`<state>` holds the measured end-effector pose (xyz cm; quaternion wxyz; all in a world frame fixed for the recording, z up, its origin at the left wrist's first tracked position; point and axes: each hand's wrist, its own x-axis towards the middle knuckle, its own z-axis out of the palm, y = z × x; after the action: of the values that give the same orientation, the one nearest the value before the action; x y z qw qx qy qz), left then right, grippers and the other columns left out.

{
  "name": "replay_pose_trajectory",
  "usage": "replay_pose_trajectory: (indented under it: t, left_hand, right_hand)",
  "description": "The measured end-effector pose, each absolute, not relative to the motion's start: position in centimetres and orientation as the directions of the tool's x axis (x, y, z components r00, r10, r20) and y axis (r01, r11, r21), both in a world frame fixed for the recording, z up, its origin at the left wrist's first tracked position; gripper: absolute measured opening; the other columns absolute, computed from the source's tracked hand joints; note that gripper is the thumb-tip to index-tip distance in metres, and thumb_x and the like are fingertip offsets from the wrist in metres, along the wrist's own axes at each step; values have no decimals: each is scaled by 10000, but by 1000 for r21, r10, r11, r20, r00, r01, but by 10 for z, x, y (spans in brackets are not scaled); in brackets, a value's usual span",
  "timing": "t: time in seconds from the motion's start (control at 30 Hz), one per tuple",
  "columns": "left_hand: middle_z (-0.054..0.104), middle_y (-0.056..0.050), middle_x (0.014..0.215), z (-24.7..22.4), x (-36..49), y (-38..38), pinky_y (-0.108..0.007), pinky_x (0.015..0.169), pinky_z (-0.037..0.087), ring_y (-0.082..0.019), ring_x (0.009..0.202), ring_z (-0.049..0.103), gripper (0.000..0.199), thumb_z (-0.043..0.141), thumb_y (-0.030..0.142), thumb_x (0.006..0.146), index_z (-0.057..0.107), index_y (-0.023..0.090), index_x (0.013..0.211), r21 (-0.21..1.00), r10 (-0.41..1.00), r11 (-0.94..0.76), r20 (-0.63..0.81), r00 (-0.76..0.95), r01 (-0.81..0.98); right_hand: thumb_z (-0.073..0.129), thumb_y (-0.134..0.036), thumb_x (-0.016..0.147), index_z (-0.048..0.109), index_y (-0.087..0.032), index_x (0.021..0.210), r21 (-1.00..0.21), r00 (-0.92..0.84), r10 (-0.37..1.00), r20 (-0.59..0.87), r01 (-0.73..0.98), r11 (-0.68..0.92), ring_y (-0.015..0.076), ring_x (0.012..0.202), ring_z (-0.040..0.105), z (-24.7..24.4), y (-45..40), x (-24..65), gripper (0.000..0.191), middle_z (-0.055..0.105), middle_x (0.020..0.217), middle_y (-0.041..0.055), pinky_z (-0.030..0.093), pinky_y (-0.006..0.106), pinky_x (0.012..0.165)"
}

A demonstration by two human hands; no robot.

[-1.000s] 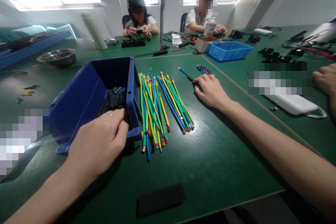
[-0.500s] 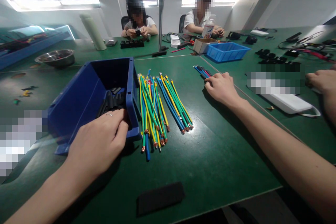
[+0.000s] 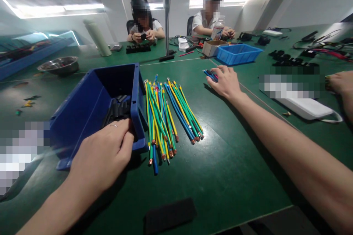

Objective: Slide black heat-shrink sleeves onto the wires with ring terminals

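My left hand (image 3: pixel 106 154) curls over the low front lip of a dark blue plastic bin (image 3: pixel 77 99). Its thumb shows beside the index finger, while the other fingertips are hidden inside the bin. Black tube-like pieces (image 3: pixel 117 110) lie in there, just beyond the knuckles. Farther away on the right, my right hand (image 3: pixel 226 80) rests with fingers spread over a small bunch of blue, black and red wires (image 3: pixel 211 76). Between the hands lie two groups of cut wires, a mixed yellow, green and blue pile (image 3: pixel 158 117) and a neater row (image 3: pixel 184 114), with bare copper ends towards me.
A black flat block (image 3: pixel 171 214) lies near the table's front edge. At right are a white power strip (image 3: pixel 306 102) and another person's hand (image 3: pixel 342 84). A light blue tray (image 3: pixel 238 54), a metal bowl (image 3: pixel 59 65) and a stand pole (image 3: pixel 167 18) are farther back. Two people sit opposite.
My right hand has shifted slightly left and away from me, and its fingers have spread over the small wire bunch. My left hand stays at the bin. The view has tilted a little.
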<state>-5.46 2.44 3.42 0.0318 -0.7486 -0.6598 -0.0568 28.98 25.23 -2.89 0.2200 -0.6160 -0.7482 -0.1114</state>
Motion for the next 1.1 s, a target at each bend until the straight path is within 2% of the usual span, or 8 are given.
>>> replay_pose_trajectory:
  t: [0.1,0.27,0.37,0.5,0.83,1.0,1.1]
  left_hand:
    - [639,-56,771,31,-57,24,-357,620,393,-254,715,628,280,271,275,929,522,226,814,37,979,-140,158,133,989]
    - [629,-49,769,29,-58,23,-363,630,387,-255,734,628,257,277,273,936,483,236,785,58,973,-161,176,149,985]
    - [614,-42,745,29,-58,24,-364,622,376,-249,701,612,252,277,266,934,467,240,771,68,971,-172,180,157,983]
    - [597,-36,717,30,-57,25,-359,604,357,-240,649,581,257,277,264,933,472,238,768,76,974,-168,165,154,983]
    - [602,-38,731,30,-57,24,-360,610,357,-246,673,593,255,275,271,929,458,238,755,102,975,-161,171,142,982]
    - [616,-42,742,29,-57,25,-360,610,367,-243,667,600,268,271,281,929,458,238,741,103,972,-175,178,154,979]
    - [624,-35,748,28,-58,25,-354,608,373,-243,685,612,256,279,278,934,468,239,766,94,965,-191,198,170,977]
  right_hand:
    - [403,-527,930,510,-195,1416,-117,-168,885,434,964,240,394,1273,451,-33,267,294,598,427,1486,174,396,544,1000]
    - [356,-408,966,452,-181,1477,-127,-240,898,369,944,304,338,1404,372,-42,281,301,567,349,1570,142,319,504,1121]
    - [307,-328,979,467,-164,1469,-136,-260,905,335,938,320,287,1416,382,-46,286,304,541,393,1550,135,319,447,1144]
    - [303,-295,972,505,-132,1439,-149,-251,914,320,939,310,269,1393,424,-49,290,306,534,471,1497,138,330,430,1150]
    - [362,-282,938,541,-176,1411,-177,-216,913,346,941,290,275,1370,455,-52,292,317,516,491,1488,93,354,463,1135]
    - [361,-274,935,574,-180,1378,-184,-224,896,384,932,311,278,1350,480,-52,281,326,500,524,1458,108,380,477,1108]
    - [406,-304,927,593,-202,1353,-183,-211,867,450,929,321,323,1360,455,-46,271,325,477,520,1458,122,363,565,1087]
